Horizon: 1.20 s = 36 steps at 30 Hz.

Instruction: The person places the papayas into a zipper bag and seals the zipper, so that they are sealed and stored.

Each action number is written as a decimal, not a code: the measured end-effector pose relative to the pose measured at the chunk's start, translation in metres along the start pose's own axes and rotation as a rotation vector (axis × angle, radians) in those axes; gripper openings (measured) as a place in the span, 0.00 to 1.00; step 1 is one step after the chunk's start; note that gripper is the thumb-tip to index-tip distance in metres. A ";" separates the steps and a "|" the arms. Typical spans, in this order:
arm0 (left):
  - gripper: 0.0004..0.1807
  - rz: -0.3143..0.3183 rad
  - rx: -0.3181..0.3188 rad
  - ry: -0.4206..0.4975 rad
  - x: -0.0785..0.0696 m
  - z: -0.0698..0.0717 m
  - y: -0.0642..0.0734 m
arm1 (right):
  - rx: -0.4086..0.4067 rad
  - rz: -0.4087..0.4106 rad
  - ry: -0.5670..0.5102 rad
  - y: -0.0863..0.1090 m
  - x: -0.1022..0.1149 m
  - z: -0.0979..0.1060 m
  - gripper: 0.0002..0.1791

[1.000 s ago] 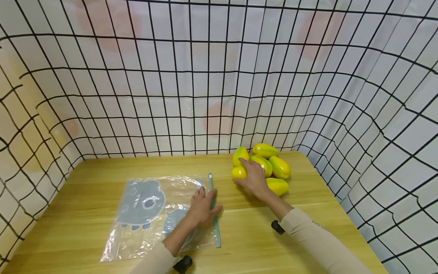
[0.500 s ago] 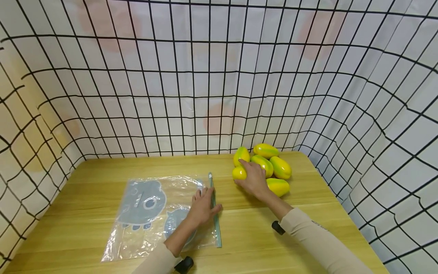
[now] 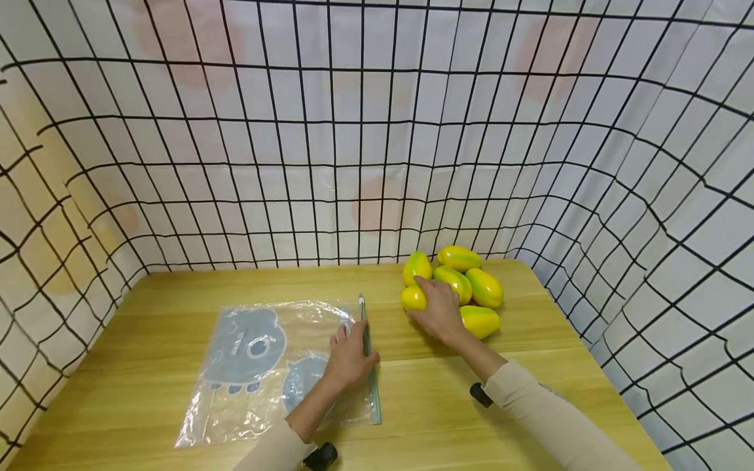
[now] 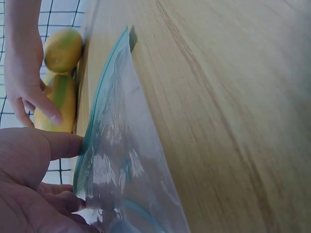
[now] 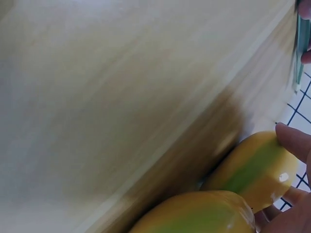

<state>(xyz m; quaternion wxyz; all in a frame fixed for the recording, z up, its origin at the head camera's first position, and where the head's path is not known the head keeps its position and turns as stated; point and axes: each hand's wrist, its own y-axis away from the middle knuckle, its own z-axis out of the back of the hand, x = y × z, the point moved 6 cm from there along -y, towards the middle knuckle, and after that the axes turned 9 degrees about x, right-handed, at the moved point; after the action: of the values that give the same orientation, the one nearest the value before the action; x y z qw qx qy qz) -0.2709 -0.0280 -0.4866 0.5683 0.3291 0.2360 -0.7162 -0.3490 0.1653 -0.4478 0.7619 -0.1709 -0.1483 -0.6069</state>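
Observation:
A clear plastic zip bag (image 3: 247, 405) with pale blue cartoon prints lies flat on the wooden table, its green zip strip (image 3: 375, 399) toward the right. My left hand (image 3: 349, 360) pinches that strip; in the left wrist view the thumb (image 4: 65, 144) meets the zip edge (image 4: 99, 90), with fingers curled on the far side. Several yellow-green mangoes are grouped at the back right. My right hand (image 3: 438, 311) grips the nearest left mango (image 3: 413, 298), seen between thumb and fingers in the right wrist view, beside another mango (image 5: 194, 216).
Other mangoes (image 3: 484, 288) sit close around the right hand, one (image 3: 480, 320) beside its wrist. A black wire grid (image 3: 330, 163) over white cloth encloses the table's back and sides. The wooden tabletop (image 3: 424, 418) extends between the bag and the right forearm.
The left thumb and fingers have drawn slightly together at the zip strip. My right hand stays on the mango with hardly any movement.

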 end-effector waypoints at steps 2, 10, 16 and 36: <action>0.39 -0.007 -0.012 -0.003 -0.001 0.000 0.000 | -0.008 0.000 -0.003 0.002 -0.001 0.001 0.43; 0.35 -0.031 -0.047 -0.013 -0.003 -0.001 -0.002 | -0.026 0.024 0.008 0.003 -0.002 0.001 0.41; 0.36 -0.019 -0.053 0.006 -0.001 -0.002 -0.003 | -0.059 0.057 0.016 0.004 -0.001 0.002 0.38; 0.43 0.026 -0.040 0.143 0.003 0.030 -0.007 | -0.101 0.040 -0.095 0.000 0.010 0.010 0.40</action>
<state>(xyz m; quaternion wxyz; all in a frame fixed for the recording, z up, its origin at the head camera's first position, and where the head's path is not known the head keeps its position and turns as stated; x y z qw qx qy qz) -0.2843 -0.0499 -0.4690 0.5656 0.3711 0.2859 -0.6787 -0.3472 0.1611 -0.4342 0.7564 -0.2406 -0.1501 -0.5894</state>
